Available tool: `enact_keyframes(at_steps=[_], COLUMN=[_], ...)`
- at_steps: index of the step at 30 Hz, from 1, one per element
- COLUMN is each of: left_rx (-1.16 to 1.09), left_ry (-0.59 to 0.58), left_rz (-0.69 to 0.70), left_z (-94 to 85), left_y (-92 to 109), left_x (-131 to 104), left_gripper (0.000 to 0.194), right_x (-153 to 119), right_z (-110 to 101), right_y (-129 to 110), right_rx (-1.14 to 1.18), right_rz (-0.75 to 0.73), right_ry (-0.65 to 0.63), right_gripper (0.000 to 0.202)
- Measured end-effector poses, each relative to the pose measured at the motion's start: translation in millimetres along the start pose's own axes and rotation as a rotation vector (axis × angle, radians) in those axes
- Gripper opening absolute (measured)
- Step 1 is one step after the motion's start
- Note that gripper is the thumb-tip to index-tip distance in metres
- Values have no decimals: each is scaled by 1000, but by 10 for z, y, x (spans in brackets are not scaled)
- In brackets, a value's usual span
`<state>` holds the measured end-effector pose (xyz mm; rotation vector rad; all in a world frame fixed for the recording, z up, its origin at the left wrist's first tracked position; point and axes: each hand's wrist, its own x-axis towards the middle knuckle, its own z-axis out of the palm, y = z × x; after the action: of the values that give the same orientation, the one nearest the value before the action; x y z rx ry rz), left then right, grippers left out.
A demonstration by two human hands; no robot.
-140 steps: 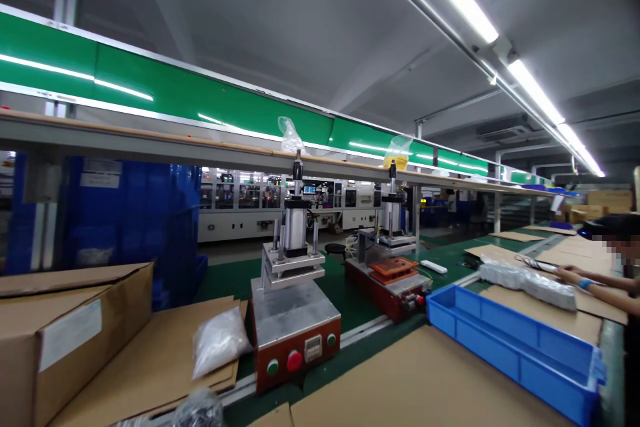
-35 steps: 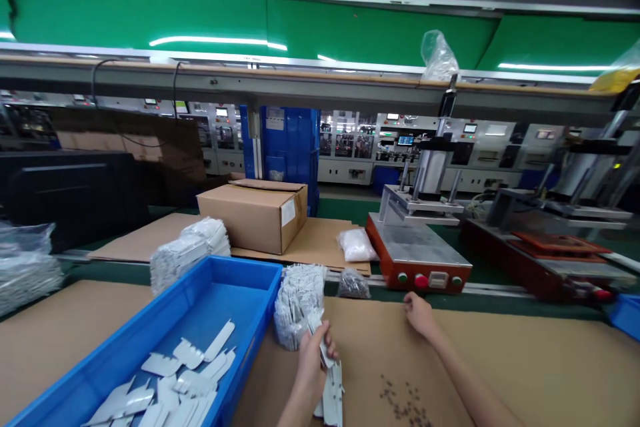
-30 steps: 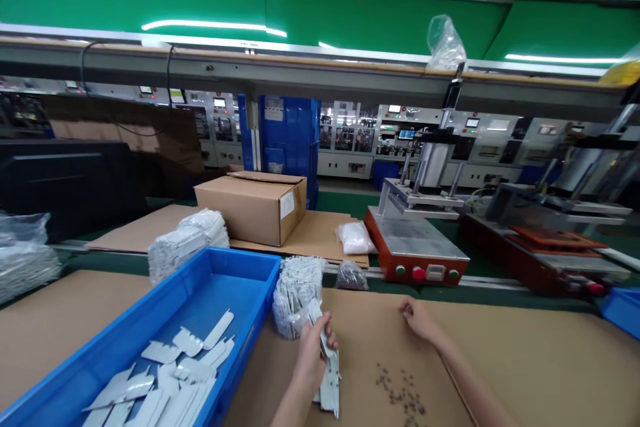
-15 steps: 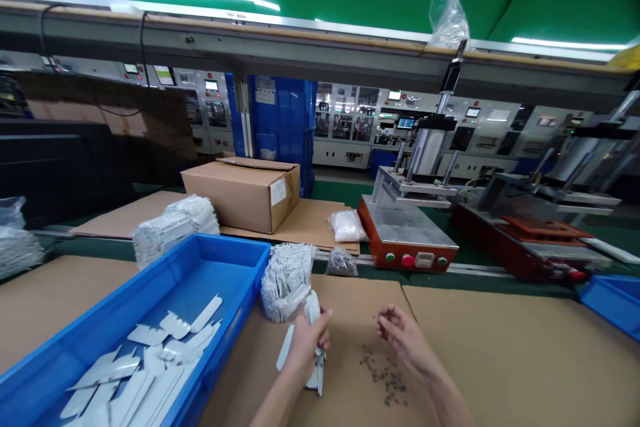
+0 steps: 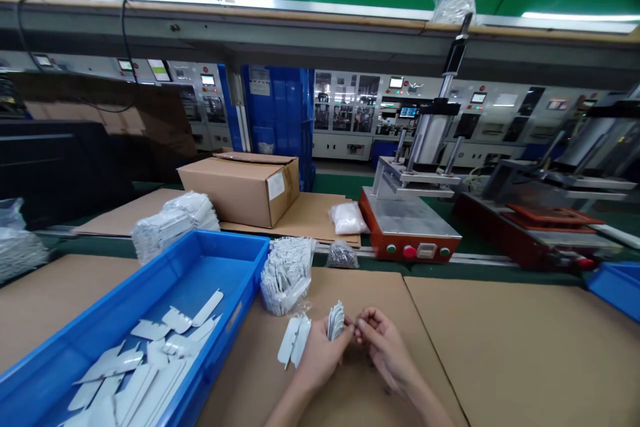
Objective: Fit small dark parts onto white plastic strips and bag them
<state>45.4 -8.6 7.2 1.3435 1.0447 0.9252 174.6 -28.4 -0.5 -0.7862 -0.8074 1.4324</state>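
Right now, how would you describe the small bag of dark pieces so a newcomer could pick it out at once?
Start at the left-hand press of the two with red bases. Just left of its front sits a small clear bag. Its dark contents set it apart from the white bag behind it and the larger bag of pale pieces to its left.
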Motion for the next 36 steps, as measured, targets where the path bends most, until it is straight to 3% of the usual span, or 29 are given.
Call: enact_keyframes(at_steps=[8,13,18,22,27,36], left_rx=[-67,-117,-414,-351,-342,-309], left_ry=[54,70,154,239,193,86], left_rz=[-23,-40,-141,-157,-154,-216], left_z=[1,22,33,7,-6,70], left_y=[-44,-57,-119,-134,-123,-59], left_x=[20,12,31,54,69,25], left_gripper=[25,27,36,31,35,36], right_x=[-34,-60,-62,-77,-86,-110], right_z=[-4,12,28,73,106,109], right_y=[124,110,83,92,122,113], right_rx=[-545,-698,-702,-640,-547,-492], right_rz=[-250,-337,-365,-298,-193,-203], right_ry=[171,203,222,136,74,42], right_gripper=[15,18,19,17,18,18])
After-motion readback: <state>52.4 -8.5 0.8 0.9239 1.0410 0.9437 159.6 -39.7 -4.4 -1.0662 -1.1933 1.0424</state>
